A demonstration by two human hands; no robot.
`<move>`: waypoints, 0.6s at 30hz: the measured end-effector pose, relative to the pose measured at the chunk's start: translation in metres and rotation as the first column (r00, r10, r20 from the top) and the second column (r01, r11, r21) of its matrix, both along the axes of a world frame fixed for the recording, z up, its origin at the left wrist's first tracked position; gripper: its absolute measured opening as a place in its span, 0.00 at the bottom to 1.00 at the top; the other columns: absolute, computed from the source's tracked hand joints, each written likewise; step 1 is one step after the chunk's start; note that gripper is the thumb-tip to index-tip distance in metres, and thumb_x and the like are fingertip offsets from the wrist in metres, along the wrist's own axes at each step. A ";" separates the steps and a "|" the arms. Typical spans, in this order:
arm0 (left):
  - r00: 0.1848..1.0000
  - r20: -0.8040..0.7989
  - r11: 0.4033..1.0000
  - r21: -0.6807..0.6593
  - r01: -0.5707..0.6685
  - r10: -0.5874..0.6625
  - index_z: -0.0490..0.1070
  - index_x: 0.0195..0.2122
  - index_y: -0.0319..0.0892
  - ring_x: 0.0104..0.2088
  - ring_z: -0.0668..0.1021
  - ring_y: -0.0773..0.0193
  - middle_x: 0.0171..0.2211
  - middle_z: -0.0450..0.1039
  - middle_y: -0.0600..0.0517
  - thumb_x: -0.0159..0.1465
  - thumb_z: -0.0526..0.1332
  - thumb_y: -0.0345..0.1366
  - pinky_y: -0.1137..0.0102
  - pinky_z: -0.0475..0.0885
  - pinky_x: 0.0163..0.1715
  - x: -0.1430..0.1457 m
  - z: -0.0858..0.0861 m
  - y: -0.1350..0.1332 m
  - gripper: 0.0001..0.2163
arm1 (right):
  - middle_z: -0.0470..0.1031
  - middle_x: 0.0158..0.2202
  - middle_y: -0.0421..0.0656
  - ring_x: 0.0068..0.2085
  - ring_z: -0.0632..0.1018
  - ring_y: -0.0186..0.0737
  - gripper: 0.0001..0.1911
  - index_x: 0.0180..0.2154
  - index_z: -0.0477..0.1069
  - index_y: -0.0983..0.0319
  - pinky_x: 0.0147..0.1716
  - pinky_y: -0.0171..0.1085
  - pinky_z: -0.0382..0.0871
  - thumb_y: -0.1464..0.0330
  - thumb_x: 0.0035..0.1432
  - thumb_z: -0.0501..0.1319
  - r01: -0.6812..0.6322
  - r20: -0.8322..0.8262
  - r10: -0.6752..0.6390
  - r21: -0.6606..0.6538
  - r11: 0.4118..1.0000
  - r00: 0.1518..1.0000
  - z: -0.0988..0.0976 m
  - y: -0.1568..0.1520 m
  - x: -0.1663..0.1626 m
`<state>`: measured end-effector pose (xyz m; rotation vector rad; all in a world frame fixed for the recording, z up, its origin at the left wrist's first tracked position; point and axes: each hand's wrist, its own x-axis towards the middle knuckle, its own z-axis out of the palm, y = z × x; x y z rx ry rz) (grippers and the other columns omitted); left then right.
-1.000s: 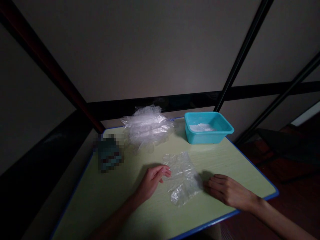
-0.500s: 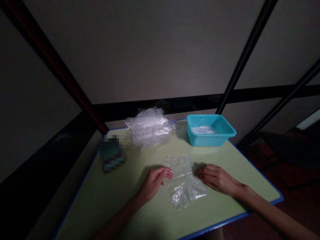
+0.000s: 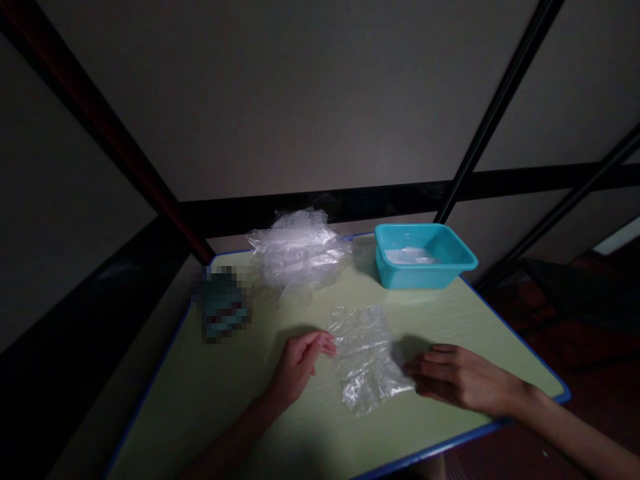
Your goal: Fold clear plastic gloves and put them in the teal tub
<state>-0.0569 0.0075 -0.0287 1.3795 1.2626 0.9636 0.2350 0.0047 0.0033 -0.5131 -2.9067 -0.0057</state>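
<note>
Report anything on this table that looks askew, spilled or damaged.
Nothing spilled or broken. The clear plastic sheet between the left hand and right hand lies wrinkled and skewed to the table edge; the plastic heap behind it is loose and untidy.

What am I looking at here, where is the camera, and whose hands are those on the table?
No machine here: a person works with bare hands, and the single picture comes from a camera on their head, looking down. The left hand and right hand rest on a pale green table. Between them lies a flat piece of clear plastic; the left fingers touch its left edge, the right hand lies at its right edge. Nothing is lifted. Farther back sit a heap of clear plastic and a teal tub with something pale inside.
</note>
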 end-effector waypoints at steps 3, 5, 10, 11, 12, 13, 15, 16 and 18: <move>1.000 -0.022 1.000 -0.007 0.013 -0.013 0.70 0.32 0.37 0.30 0.78 0.59 0.29 0.76 0.45 0.59 0.51 0.42 0.79 0.59 0.12 0.001 -0.001 0.001 0.14 | 0.75 0.37 0.43 0.36 0.73 0.37 0.15 0.38 0.71 0.62 0.34 0.37 0.67 0.73 0.63 0.45 -0.017 -0.009 0.017 0.003 1.000 1.000 -0.001 -0.005 -0.003; 0.999 -0.032 1.000 -0.010 0.018 -0.019 0.70 0.33 0.37 0.31 0.78 0.59 0.29 0.75 0.45 0.59 0.51 0.42 0.80 0.58 0.12 0.001 -0.001 0.002 0.14 | 0.75 0.35 0.44 0.34 0.73 0.37 0.17 0.39 0.70 0.64 0.33 0.37 0.68 0.75 0.63 0.43 -0.014 -0.009 0.014 -0.014 1.000 1.000 -0.004 -0.007 -0.004; 0.999 -0.041 1.000 0.001 0.027 -0.027 0.69 0.33 0.36 0.31 0.77 0.59 0.30 0.75 0.44 0.60 0.50 0.43 0.79 0.58 0.12 0.000 -0.002 0.002 0.15 | 0.75 0.37 0.46 0.32 0.74 0.36 0.17 0.40 0.70 0.64 0.32 0.37 0.69 0.75 0.63 0.43 -0.012 -0.031 0.014 0.042 0.999 0.999 -0.010 -0.008 -0.001; 0.999 -0.039 1.000 0.003 0.031 -0.031 0.69 0.33 0.36 0.30 0.77 0.59 0.30 0.75 0.44 0.60 0.50 0.43 0.79 0.58 0.12 0.000 -0.002 0.002 0.15 | 0.75 0.39 0.46 0.33 0.74 0.36 0.17 0.39 0.70 0.64 0.32 0.36 0.69 0.75 0.62 0.43 -0.007 -0.039 0.009 0.068 0.998 0.999 -0.011 -0.009 0.000; 0.999 -0.038 0.999 0.005 0.033 -0.033 0.69 0.34 0.36 0.30 0.77 0.59 0.30 0.75 0.45 0.60 0.50 0.43 0.79 0.58 0.12 0.000 -0.002 0.002 0.15 | 0.74 0.41 0.47 0.33 0.74 0.36 0.17 0.39 0.70 0.64 0.32 0.36 0.70 0.75 0.62 0.43 0.003 -0.048 0.002 0.091 0.996 0.999 -0.012 -0.008 0.000; 0.999 -0.036 0.999 0.004 0.034 -0.034 0.69 0.34 0.36 0.30 0.77 0.59 0.30 0.75 0.45 0.60 0.50 0.43 0.79 0.58 0.12 0.000 -0.002 0.002 0.15 | 0.73 0.43 0.47 0.34 0.74 0.36 0.16 0.40 0.69 0.64 0.33 0.35 0.70 0.75 0.62 0.43 0.015 -0.057 -0.009 0.107 0.994 0.998 -0.012 -0.008 0.000; 0.999 -0.037 1.000 0.001 0.029 -0.029 0.69 0.34 0.37 0.30 0.77 0.59 0.30 0.75 0.45 0.60 0.50 0.43 0.80 0.58 0.12 0.000 -0.002 0.001 0.15 | 0.71 0.46 0.48 0.36 0.74 0.35 0.16 0.42 0.68 0.65 0.33 0.35 0.70 0.75 0.62 0.43 0.024 -0.080 -0.014 0.120 0.992 0.997 -0.014 -0.005 -0.001; 0.999 -0.039 1.000 -0.003 0.026 -0.026 0.69 0.34 0.36 0.30 0.77 0.59 0.30 0.75 0.45 0.60 0.50 0.43 0.80 0.58 0.12 -0.001 -0.002 0.001 0.15 | 0.71 0.46 0.48 0.37 0.74 0.35 0.16 0.44 0.67 0.65 0.33 0.35 0.70 0.75 0.62 0.43 0.016 -0.089 -0.005 0.118 0.993 0.996 -0.016 -0.002 -0.002; 0.999 -0.046 1.000 -0.006 0.020 -0.020 0.69 0.33 0.36 0.30 0.77 0.59 0.29 0.75 0.44 0.60 0.50 0.43 0.80 0.58 0.11 -0.001 -0.004 0.001 0.15 | 0.73 0.43 0.47 0.36 0.74 0.35 0.15 0.45 0.66 0.65 0.33 0.35 0.70 0.75 0.62 0.44 0.008 -0.106 0.004 0.116 0.993 0.994 -0.019 0.005 -0.005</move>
